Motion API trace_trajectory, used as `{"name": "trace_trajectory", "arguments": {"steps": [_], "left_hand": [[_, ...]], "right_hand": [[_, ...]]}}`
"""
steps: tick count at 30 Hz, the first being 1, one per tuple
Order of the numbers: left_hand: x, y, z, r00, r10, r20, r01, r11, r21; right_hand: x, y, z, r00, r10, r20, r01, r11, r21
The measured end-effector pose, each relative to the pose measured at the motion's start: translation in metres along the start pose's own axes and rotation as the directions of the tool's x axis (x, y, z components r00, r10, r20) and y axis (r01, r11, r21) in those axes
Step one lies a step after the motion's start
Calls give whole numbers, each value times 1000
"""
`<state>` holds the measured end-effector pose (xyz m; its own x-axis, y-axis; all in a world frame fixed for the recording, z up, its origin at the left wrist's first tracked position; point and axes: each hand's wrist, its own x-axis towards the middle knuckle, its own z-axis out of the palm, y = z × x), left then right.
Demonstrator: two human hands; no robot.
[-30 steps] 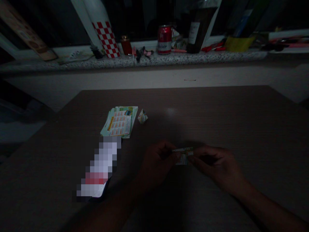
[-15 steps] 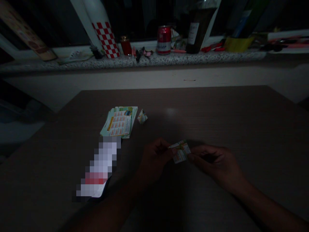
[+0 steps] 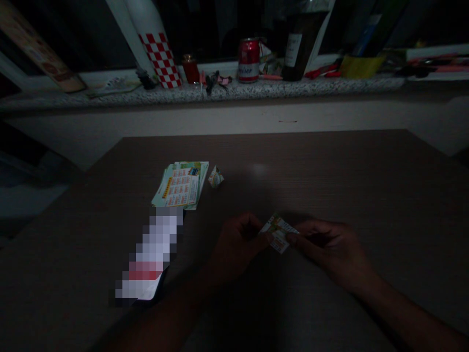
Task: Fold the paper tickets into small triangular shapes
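Observation:
A small folded piece of printed paper (image 3: pixel 279 234), green, white and orange, is pinched between both hands just above the table. My left hand (image 3: pixel 240 242) grips its left corner, thumb on top. At the right corner, my right hand (image 3: pixel 328 242) pinches it the same way, with its lower fingers curled in shadow. Beyond my left hand stands a small folded paper shape (image 3: pixel 216 177) with pointed tips. Beside that lies a stack of printed sheets (image 3: pixel 183 188) with calendar-like grids on the top one.
A phone (image 3: pixel 150 291) with a pixelated screen lies left of my hands on the dark wooden table (image 3: pixel 348 171). Along the granite sill (image 3: pixel 256 90) at the back stand a red can (image 3: pixel 249 61), a checkered bottle (image 3: pixel 161 58), a dark labelled bag (image 3: pixel 298 51) and a yellow container (image 3: pixel 362 67).
The folded paper has turned so that a corner points towards me, and it sits slightly further right. My left hand has shifted a little right, its thumb now over the paper.

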<state>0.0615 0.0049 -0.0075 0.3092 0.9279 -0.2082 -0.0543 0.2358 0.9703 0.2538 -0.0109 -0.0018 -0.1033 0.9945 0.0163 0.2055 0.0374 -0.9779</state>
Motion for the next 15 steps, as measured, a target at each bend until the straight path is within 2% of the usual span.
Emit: {"name": "trace_trajectory", "arguments": {"steps": [5, 9, 15], "left_hand": [[-2, 1, 1, 994, 64, 86, -71, 994, 82], [-2, 4, 2, 994, 99, 43, -104, 988, 114], [-4, 4, 5, 996, 88, 27, -91, 987, 129]], "right_hand": [[-1, -1, 1, 996, -9, 88, 9, 1000, 8], [-1, -1, 3, 995, 24, 93, -30, 998, 60], [-1, 1, 3, 999, 2, 39, -3, 1000, 18]]}}
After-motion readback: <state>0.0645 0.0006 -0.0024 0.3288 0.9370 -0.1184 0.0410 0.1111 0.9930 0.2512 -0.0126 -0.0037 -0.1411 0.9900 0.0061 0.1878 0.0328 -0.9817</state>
